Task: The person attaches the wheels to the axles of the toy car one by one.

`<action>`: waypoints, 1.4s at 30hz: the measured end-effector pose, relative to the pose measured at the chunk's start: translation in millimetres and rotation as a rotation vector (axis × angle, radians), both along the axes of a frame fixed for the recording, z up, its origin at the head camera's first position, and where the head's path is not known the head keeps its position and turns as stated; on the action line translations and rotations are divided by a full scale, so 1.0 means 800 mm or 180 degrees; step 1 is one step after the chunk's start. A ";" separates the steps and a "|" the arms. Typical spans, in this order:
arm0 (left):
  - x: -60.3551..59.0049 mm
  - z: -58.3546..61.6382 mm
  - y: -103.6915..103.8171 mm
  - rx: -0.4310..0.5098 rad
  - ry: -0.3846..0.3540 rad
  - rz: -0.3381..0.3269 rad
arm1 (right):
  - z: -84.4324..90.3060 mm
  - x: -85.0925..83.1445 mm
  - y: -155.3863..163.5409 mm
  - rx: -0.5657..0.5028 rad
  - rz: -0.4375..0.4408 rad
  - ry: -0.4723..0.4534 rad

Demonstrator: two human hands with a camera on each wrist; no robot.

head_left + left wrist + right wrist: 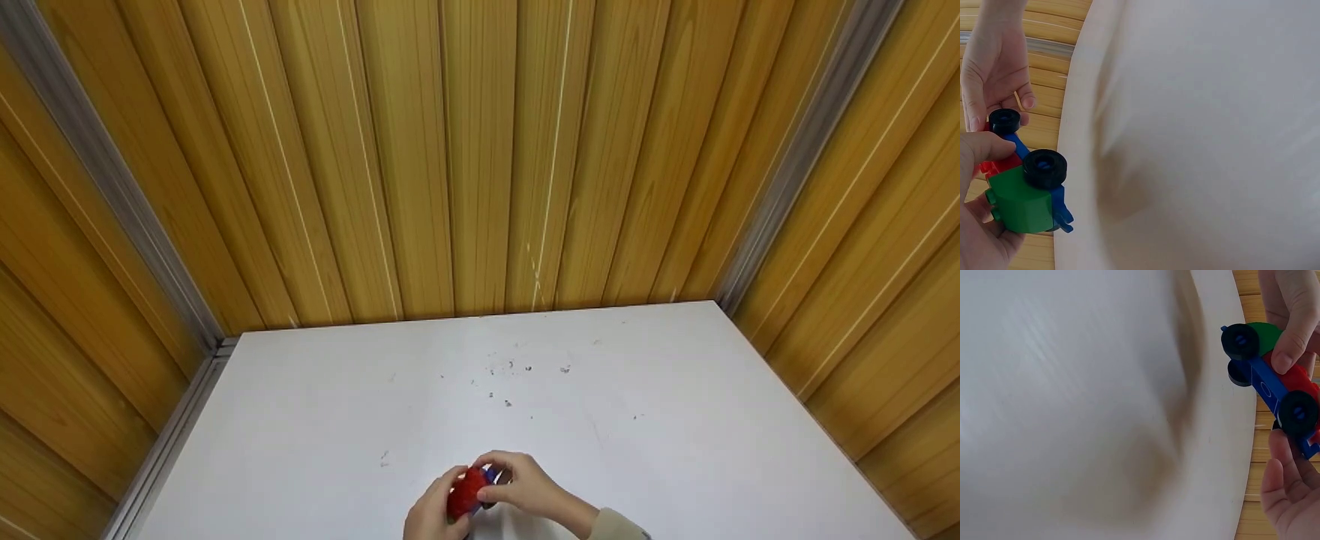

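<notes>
A toy car [466, 491] built of blocks is held over the near edge of the white table [600, 390]. It has a green block [1019, 203], a red body [1297, 377], a blue chassis [1266, 385] and black wheels [1044, 167]. My left hand [982, 163] grips the green end, thumb on top. My right hand [994, 84] pinches the other end by the small wheel [1005, 120]. In the right wrist view the left hand [1292, 326] is above and the right hand [1289, 495] below the car. Both hands [480, 499] meet at the bottom centre of the head view.
Wooden plank walls [480, 150] close in the table at the back and on both sides, with metal corner strips [787, 172]. A few dark specks [510, 371] dot the tabletop's middle.
</notes>
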State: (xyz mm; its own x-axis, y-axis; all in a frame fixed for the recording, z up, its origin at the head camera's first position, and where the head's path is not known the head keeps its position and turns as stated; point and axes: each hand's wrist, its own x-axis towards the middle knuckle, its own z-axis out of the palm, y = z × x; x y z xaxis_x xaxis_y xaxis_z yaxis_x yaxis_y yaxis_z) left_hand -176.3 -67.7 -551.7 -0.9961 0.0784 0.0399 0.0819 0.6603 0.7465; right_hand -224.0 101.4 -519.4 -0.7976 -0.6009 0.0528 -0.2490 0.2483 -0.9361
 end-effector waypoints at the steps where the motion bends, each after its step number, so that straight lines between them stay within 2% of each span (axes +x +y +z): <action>1: 0.000 0.000 0.000 0.0029 -0.0015 0.0017 | 0.001 0.001 0.000 -0.0033 -0.0009 -0.0052; 5: -0.002 -0.001 0.001 0.0144 -0.0061 0.0070 | 0.010 0.005 0.001 -0.0157 -0.0049 -0.0216; 11: -0.002 -0.002 -0.002 0.0224 -0.0013 0.0141 | 0.006 0.006 0.006 -0.0295 -0.0106 -0.0368; 20: -0.006 -0.006 -0.007 0.0470 -0.0176 0.0250 | -0.027 -0.007 0.017 -0.0559 -0.0264 -0.0514; 24: -0.007 -0.007 -0.007 0.0581 -0.0269 0.0313 | -0.033 -0.009 0.022 -0.0676 -0.0317 -0.0646; 33: -0.011 -0.012 -0.011 0.0581 -0.0033 0.0087 | -0.024 -0.003 0.032 -0.0707 -0.0496 -0.0857; 38: -0.013 -0.012 -0.010 0.0530 -0.0014 0.0024 | -0.036 -0.004 0.038 -0.0661 -0.0584 -0.0932; 42: -0.014 -0.011 -0.009 0.0391 0.0053 -0.0037 | -0.044 -0.005 0.043 -0.0684 -0.0545 -0.0946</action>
State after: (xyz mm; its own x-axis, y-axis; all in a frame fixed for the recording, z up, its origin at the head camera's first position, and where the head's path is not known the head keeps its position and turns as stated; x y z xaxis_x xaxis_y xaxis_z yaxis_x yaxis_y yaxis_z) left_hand -187.8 -74.9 -560.8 -0.9943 0.0833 0.0664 0.1020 0.5630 0.8201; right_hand -228.0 135.5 -554.8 -0.8846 -0.4585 -0.0852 0.0683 0.0533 -0.9962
